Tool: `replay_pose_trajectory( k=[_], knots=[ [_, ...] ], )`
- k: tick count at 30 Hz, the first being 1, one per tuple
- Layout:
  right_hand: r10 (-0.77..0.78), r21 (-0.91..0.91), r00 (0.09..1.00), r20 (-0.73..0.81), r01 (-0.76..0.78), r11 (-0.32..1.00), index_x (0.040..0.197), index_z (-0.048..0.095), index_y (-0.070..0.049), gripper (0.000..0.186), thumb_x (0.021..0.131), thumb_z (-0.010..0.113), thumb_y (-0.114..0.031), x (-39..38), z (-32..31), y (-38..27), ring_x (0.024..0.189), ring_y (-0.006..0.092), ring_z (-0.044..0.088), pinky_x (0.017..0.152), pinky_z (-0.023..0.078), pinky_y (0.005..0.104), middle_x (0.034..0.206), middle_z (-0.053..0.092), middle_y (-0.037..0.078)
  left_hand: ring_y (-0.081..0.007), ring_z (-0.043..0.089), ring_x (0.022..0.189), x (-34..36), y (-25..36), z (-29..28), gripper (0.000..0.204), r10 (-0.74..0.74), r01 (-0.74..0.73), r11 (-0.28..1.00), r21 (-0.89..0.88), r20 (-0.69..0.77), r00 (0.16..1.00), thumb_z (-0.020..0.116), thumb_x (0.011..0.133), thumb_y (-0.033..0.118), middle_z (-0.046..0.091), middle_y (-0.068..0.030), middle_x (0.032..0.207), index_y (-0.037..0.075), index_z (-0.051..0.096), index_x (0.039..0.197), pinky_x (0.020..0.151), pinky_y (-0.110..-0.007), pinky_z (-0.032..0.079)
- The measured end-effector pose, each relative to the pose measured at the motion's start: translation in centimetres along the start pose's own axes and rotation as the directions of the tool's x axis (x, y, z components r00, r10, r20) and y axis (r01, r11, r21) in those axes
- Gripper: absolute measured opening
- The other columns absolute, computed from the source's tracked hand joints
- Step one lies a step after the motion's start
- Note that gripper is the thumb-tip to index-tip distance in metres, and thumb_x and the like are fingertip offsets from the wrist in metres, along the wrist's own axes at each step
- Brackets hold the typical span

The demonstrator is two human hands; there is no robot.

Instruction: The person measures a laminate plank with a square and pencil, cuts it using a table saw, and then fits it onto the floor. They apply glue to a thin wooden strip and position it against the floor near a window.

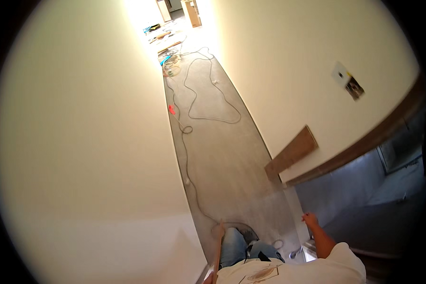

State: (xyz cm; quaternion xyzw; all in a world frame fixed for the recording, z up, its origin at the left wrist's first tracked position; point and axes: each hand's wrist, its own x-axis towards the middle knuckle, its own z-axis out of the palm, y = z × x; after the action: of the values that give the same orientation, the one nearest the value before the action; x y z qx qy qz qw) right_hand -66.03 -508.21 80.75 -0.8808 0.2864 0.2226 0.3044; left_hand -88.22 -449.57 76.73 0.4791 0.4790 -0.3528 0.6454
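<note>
Low in the head view, my left hand (pixel 217 230) is small and blurred. It seems closed around the upper part of a narrow wooden strip (pixel 218 258), which runs down along my left side. My right hand (pixel 310 219) is raised beside the doorway on the right, with its fingers curled together. Whatever may be inside that hand is too small to make out. Between my arms, my legs in blue jeans (pixel 233 248) stand over the grey floor (pixel 217 161).
A long cable (pixel 184 156) snakes along the corridor floor, past a red item (pixel 171 110). Pale walls flank it. A brown board (pixel 293 149) is at the right wall, below an open socket box (pixel 354 88). Tools and a cardboard box (pixel 191 13) lie at the far end.
</note>
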Motion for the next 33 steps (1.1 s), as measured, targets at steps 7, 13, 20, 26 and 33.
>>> replay_pose_trajectory(
  k=[7,13,20,26,33],
  knots=[
    [-0.464,-0.028,0.882,-0.084,0.464,0.886,0.086,0.077,-0.007,0.021,0.083,0.072,-0.027,23.4,3.5,-25.8,0.076,0.0266,0.071,0.074,0.055,0.0423,0.082,0.076,0.010,-0.0307,0.062,0.113,13.3,26.3,7.3,0.069,0.076,-0.076,0.996,-0.042,-0.005,0.997,0.033,0.104,0.066,0.065,-0.0124,0.124,0.011,0.058,0.137,0.098,-0.047,0.050],
    [-0.263,0.008,0.936,0.236,0.268,0.963,0.081,0.077,-0.008,0.032,0.087,0.071,-0.039,29.8,2.3,-40.5,0.076,0.0301,0.071,0.073,0.055,0.0439,0.083,0.075,0.013,-0.0305,0.062,0.112,20.5,52.3,10.4,0.069,0.177,-0.178,0.984,0.029,0.009,0.984,0.033,0.104,0.066,0.065,-0.0125,0.123,0.011,0.058,0.137,0.097,-0.047,0.050],
    [-0.412,-0.507,0.783,0.466,0.618,0.601,0.087,0.079,-0.012,0.029,0.085,0.067,-0.039,41.4,3.8,-31.0,0.082,0.0334,0.072,0.076,0.057,0.0470,0.092,0.075,0.014,-0.0304,0.063,0.111,27.1,85.6,16.0,0.069,0.261,-0.275,0.940,0.202,0.090,0.961,0.033,0.104,0.066,0.066,-0.0127,0.122,0.011,0.059,0.136,0.096,-0.047,0.051],
    [-0.122,-0.590,0.714,0.689,0.651,0.478,0.094,0.081,-0.016,0.026,0.085,0.067,-0.036,63.5,2.8,-44.1,0.089,0.0314,0.073,0.080,0.057,0.0485,0.098,0.076,0.010,-0.0302,0.063,0.110,30.8,98.8,17.0,0.069,0.236,-0.236,0.972,0.014,-0.047,0.971,0.033,0.104,0.066,0.066,-0.0127,0.120,0.011,0.059,0.135,0.096,-0.048,0.051],
    [-0.464,-0.177,0.820,0.335,0.538,0.824,0.074,0.075,-0.008,0.022,0.084,0.062,-0.022,92.5,-5.4,-89.6,0.055,0.0206,0.063,0.053,0.051,0.0402,0.064,0.068,0.009,-0.0301,0.063,0.109,35.5,113.3,17.3,0.069,0.120,-0.128,0.988,-0.085,-0.090,0.989,0.033,0.104,0.066,0.066,-0.0129,0.119,0.010,0.060,0.134,0.095,-0.048,0.051]
  ],
)
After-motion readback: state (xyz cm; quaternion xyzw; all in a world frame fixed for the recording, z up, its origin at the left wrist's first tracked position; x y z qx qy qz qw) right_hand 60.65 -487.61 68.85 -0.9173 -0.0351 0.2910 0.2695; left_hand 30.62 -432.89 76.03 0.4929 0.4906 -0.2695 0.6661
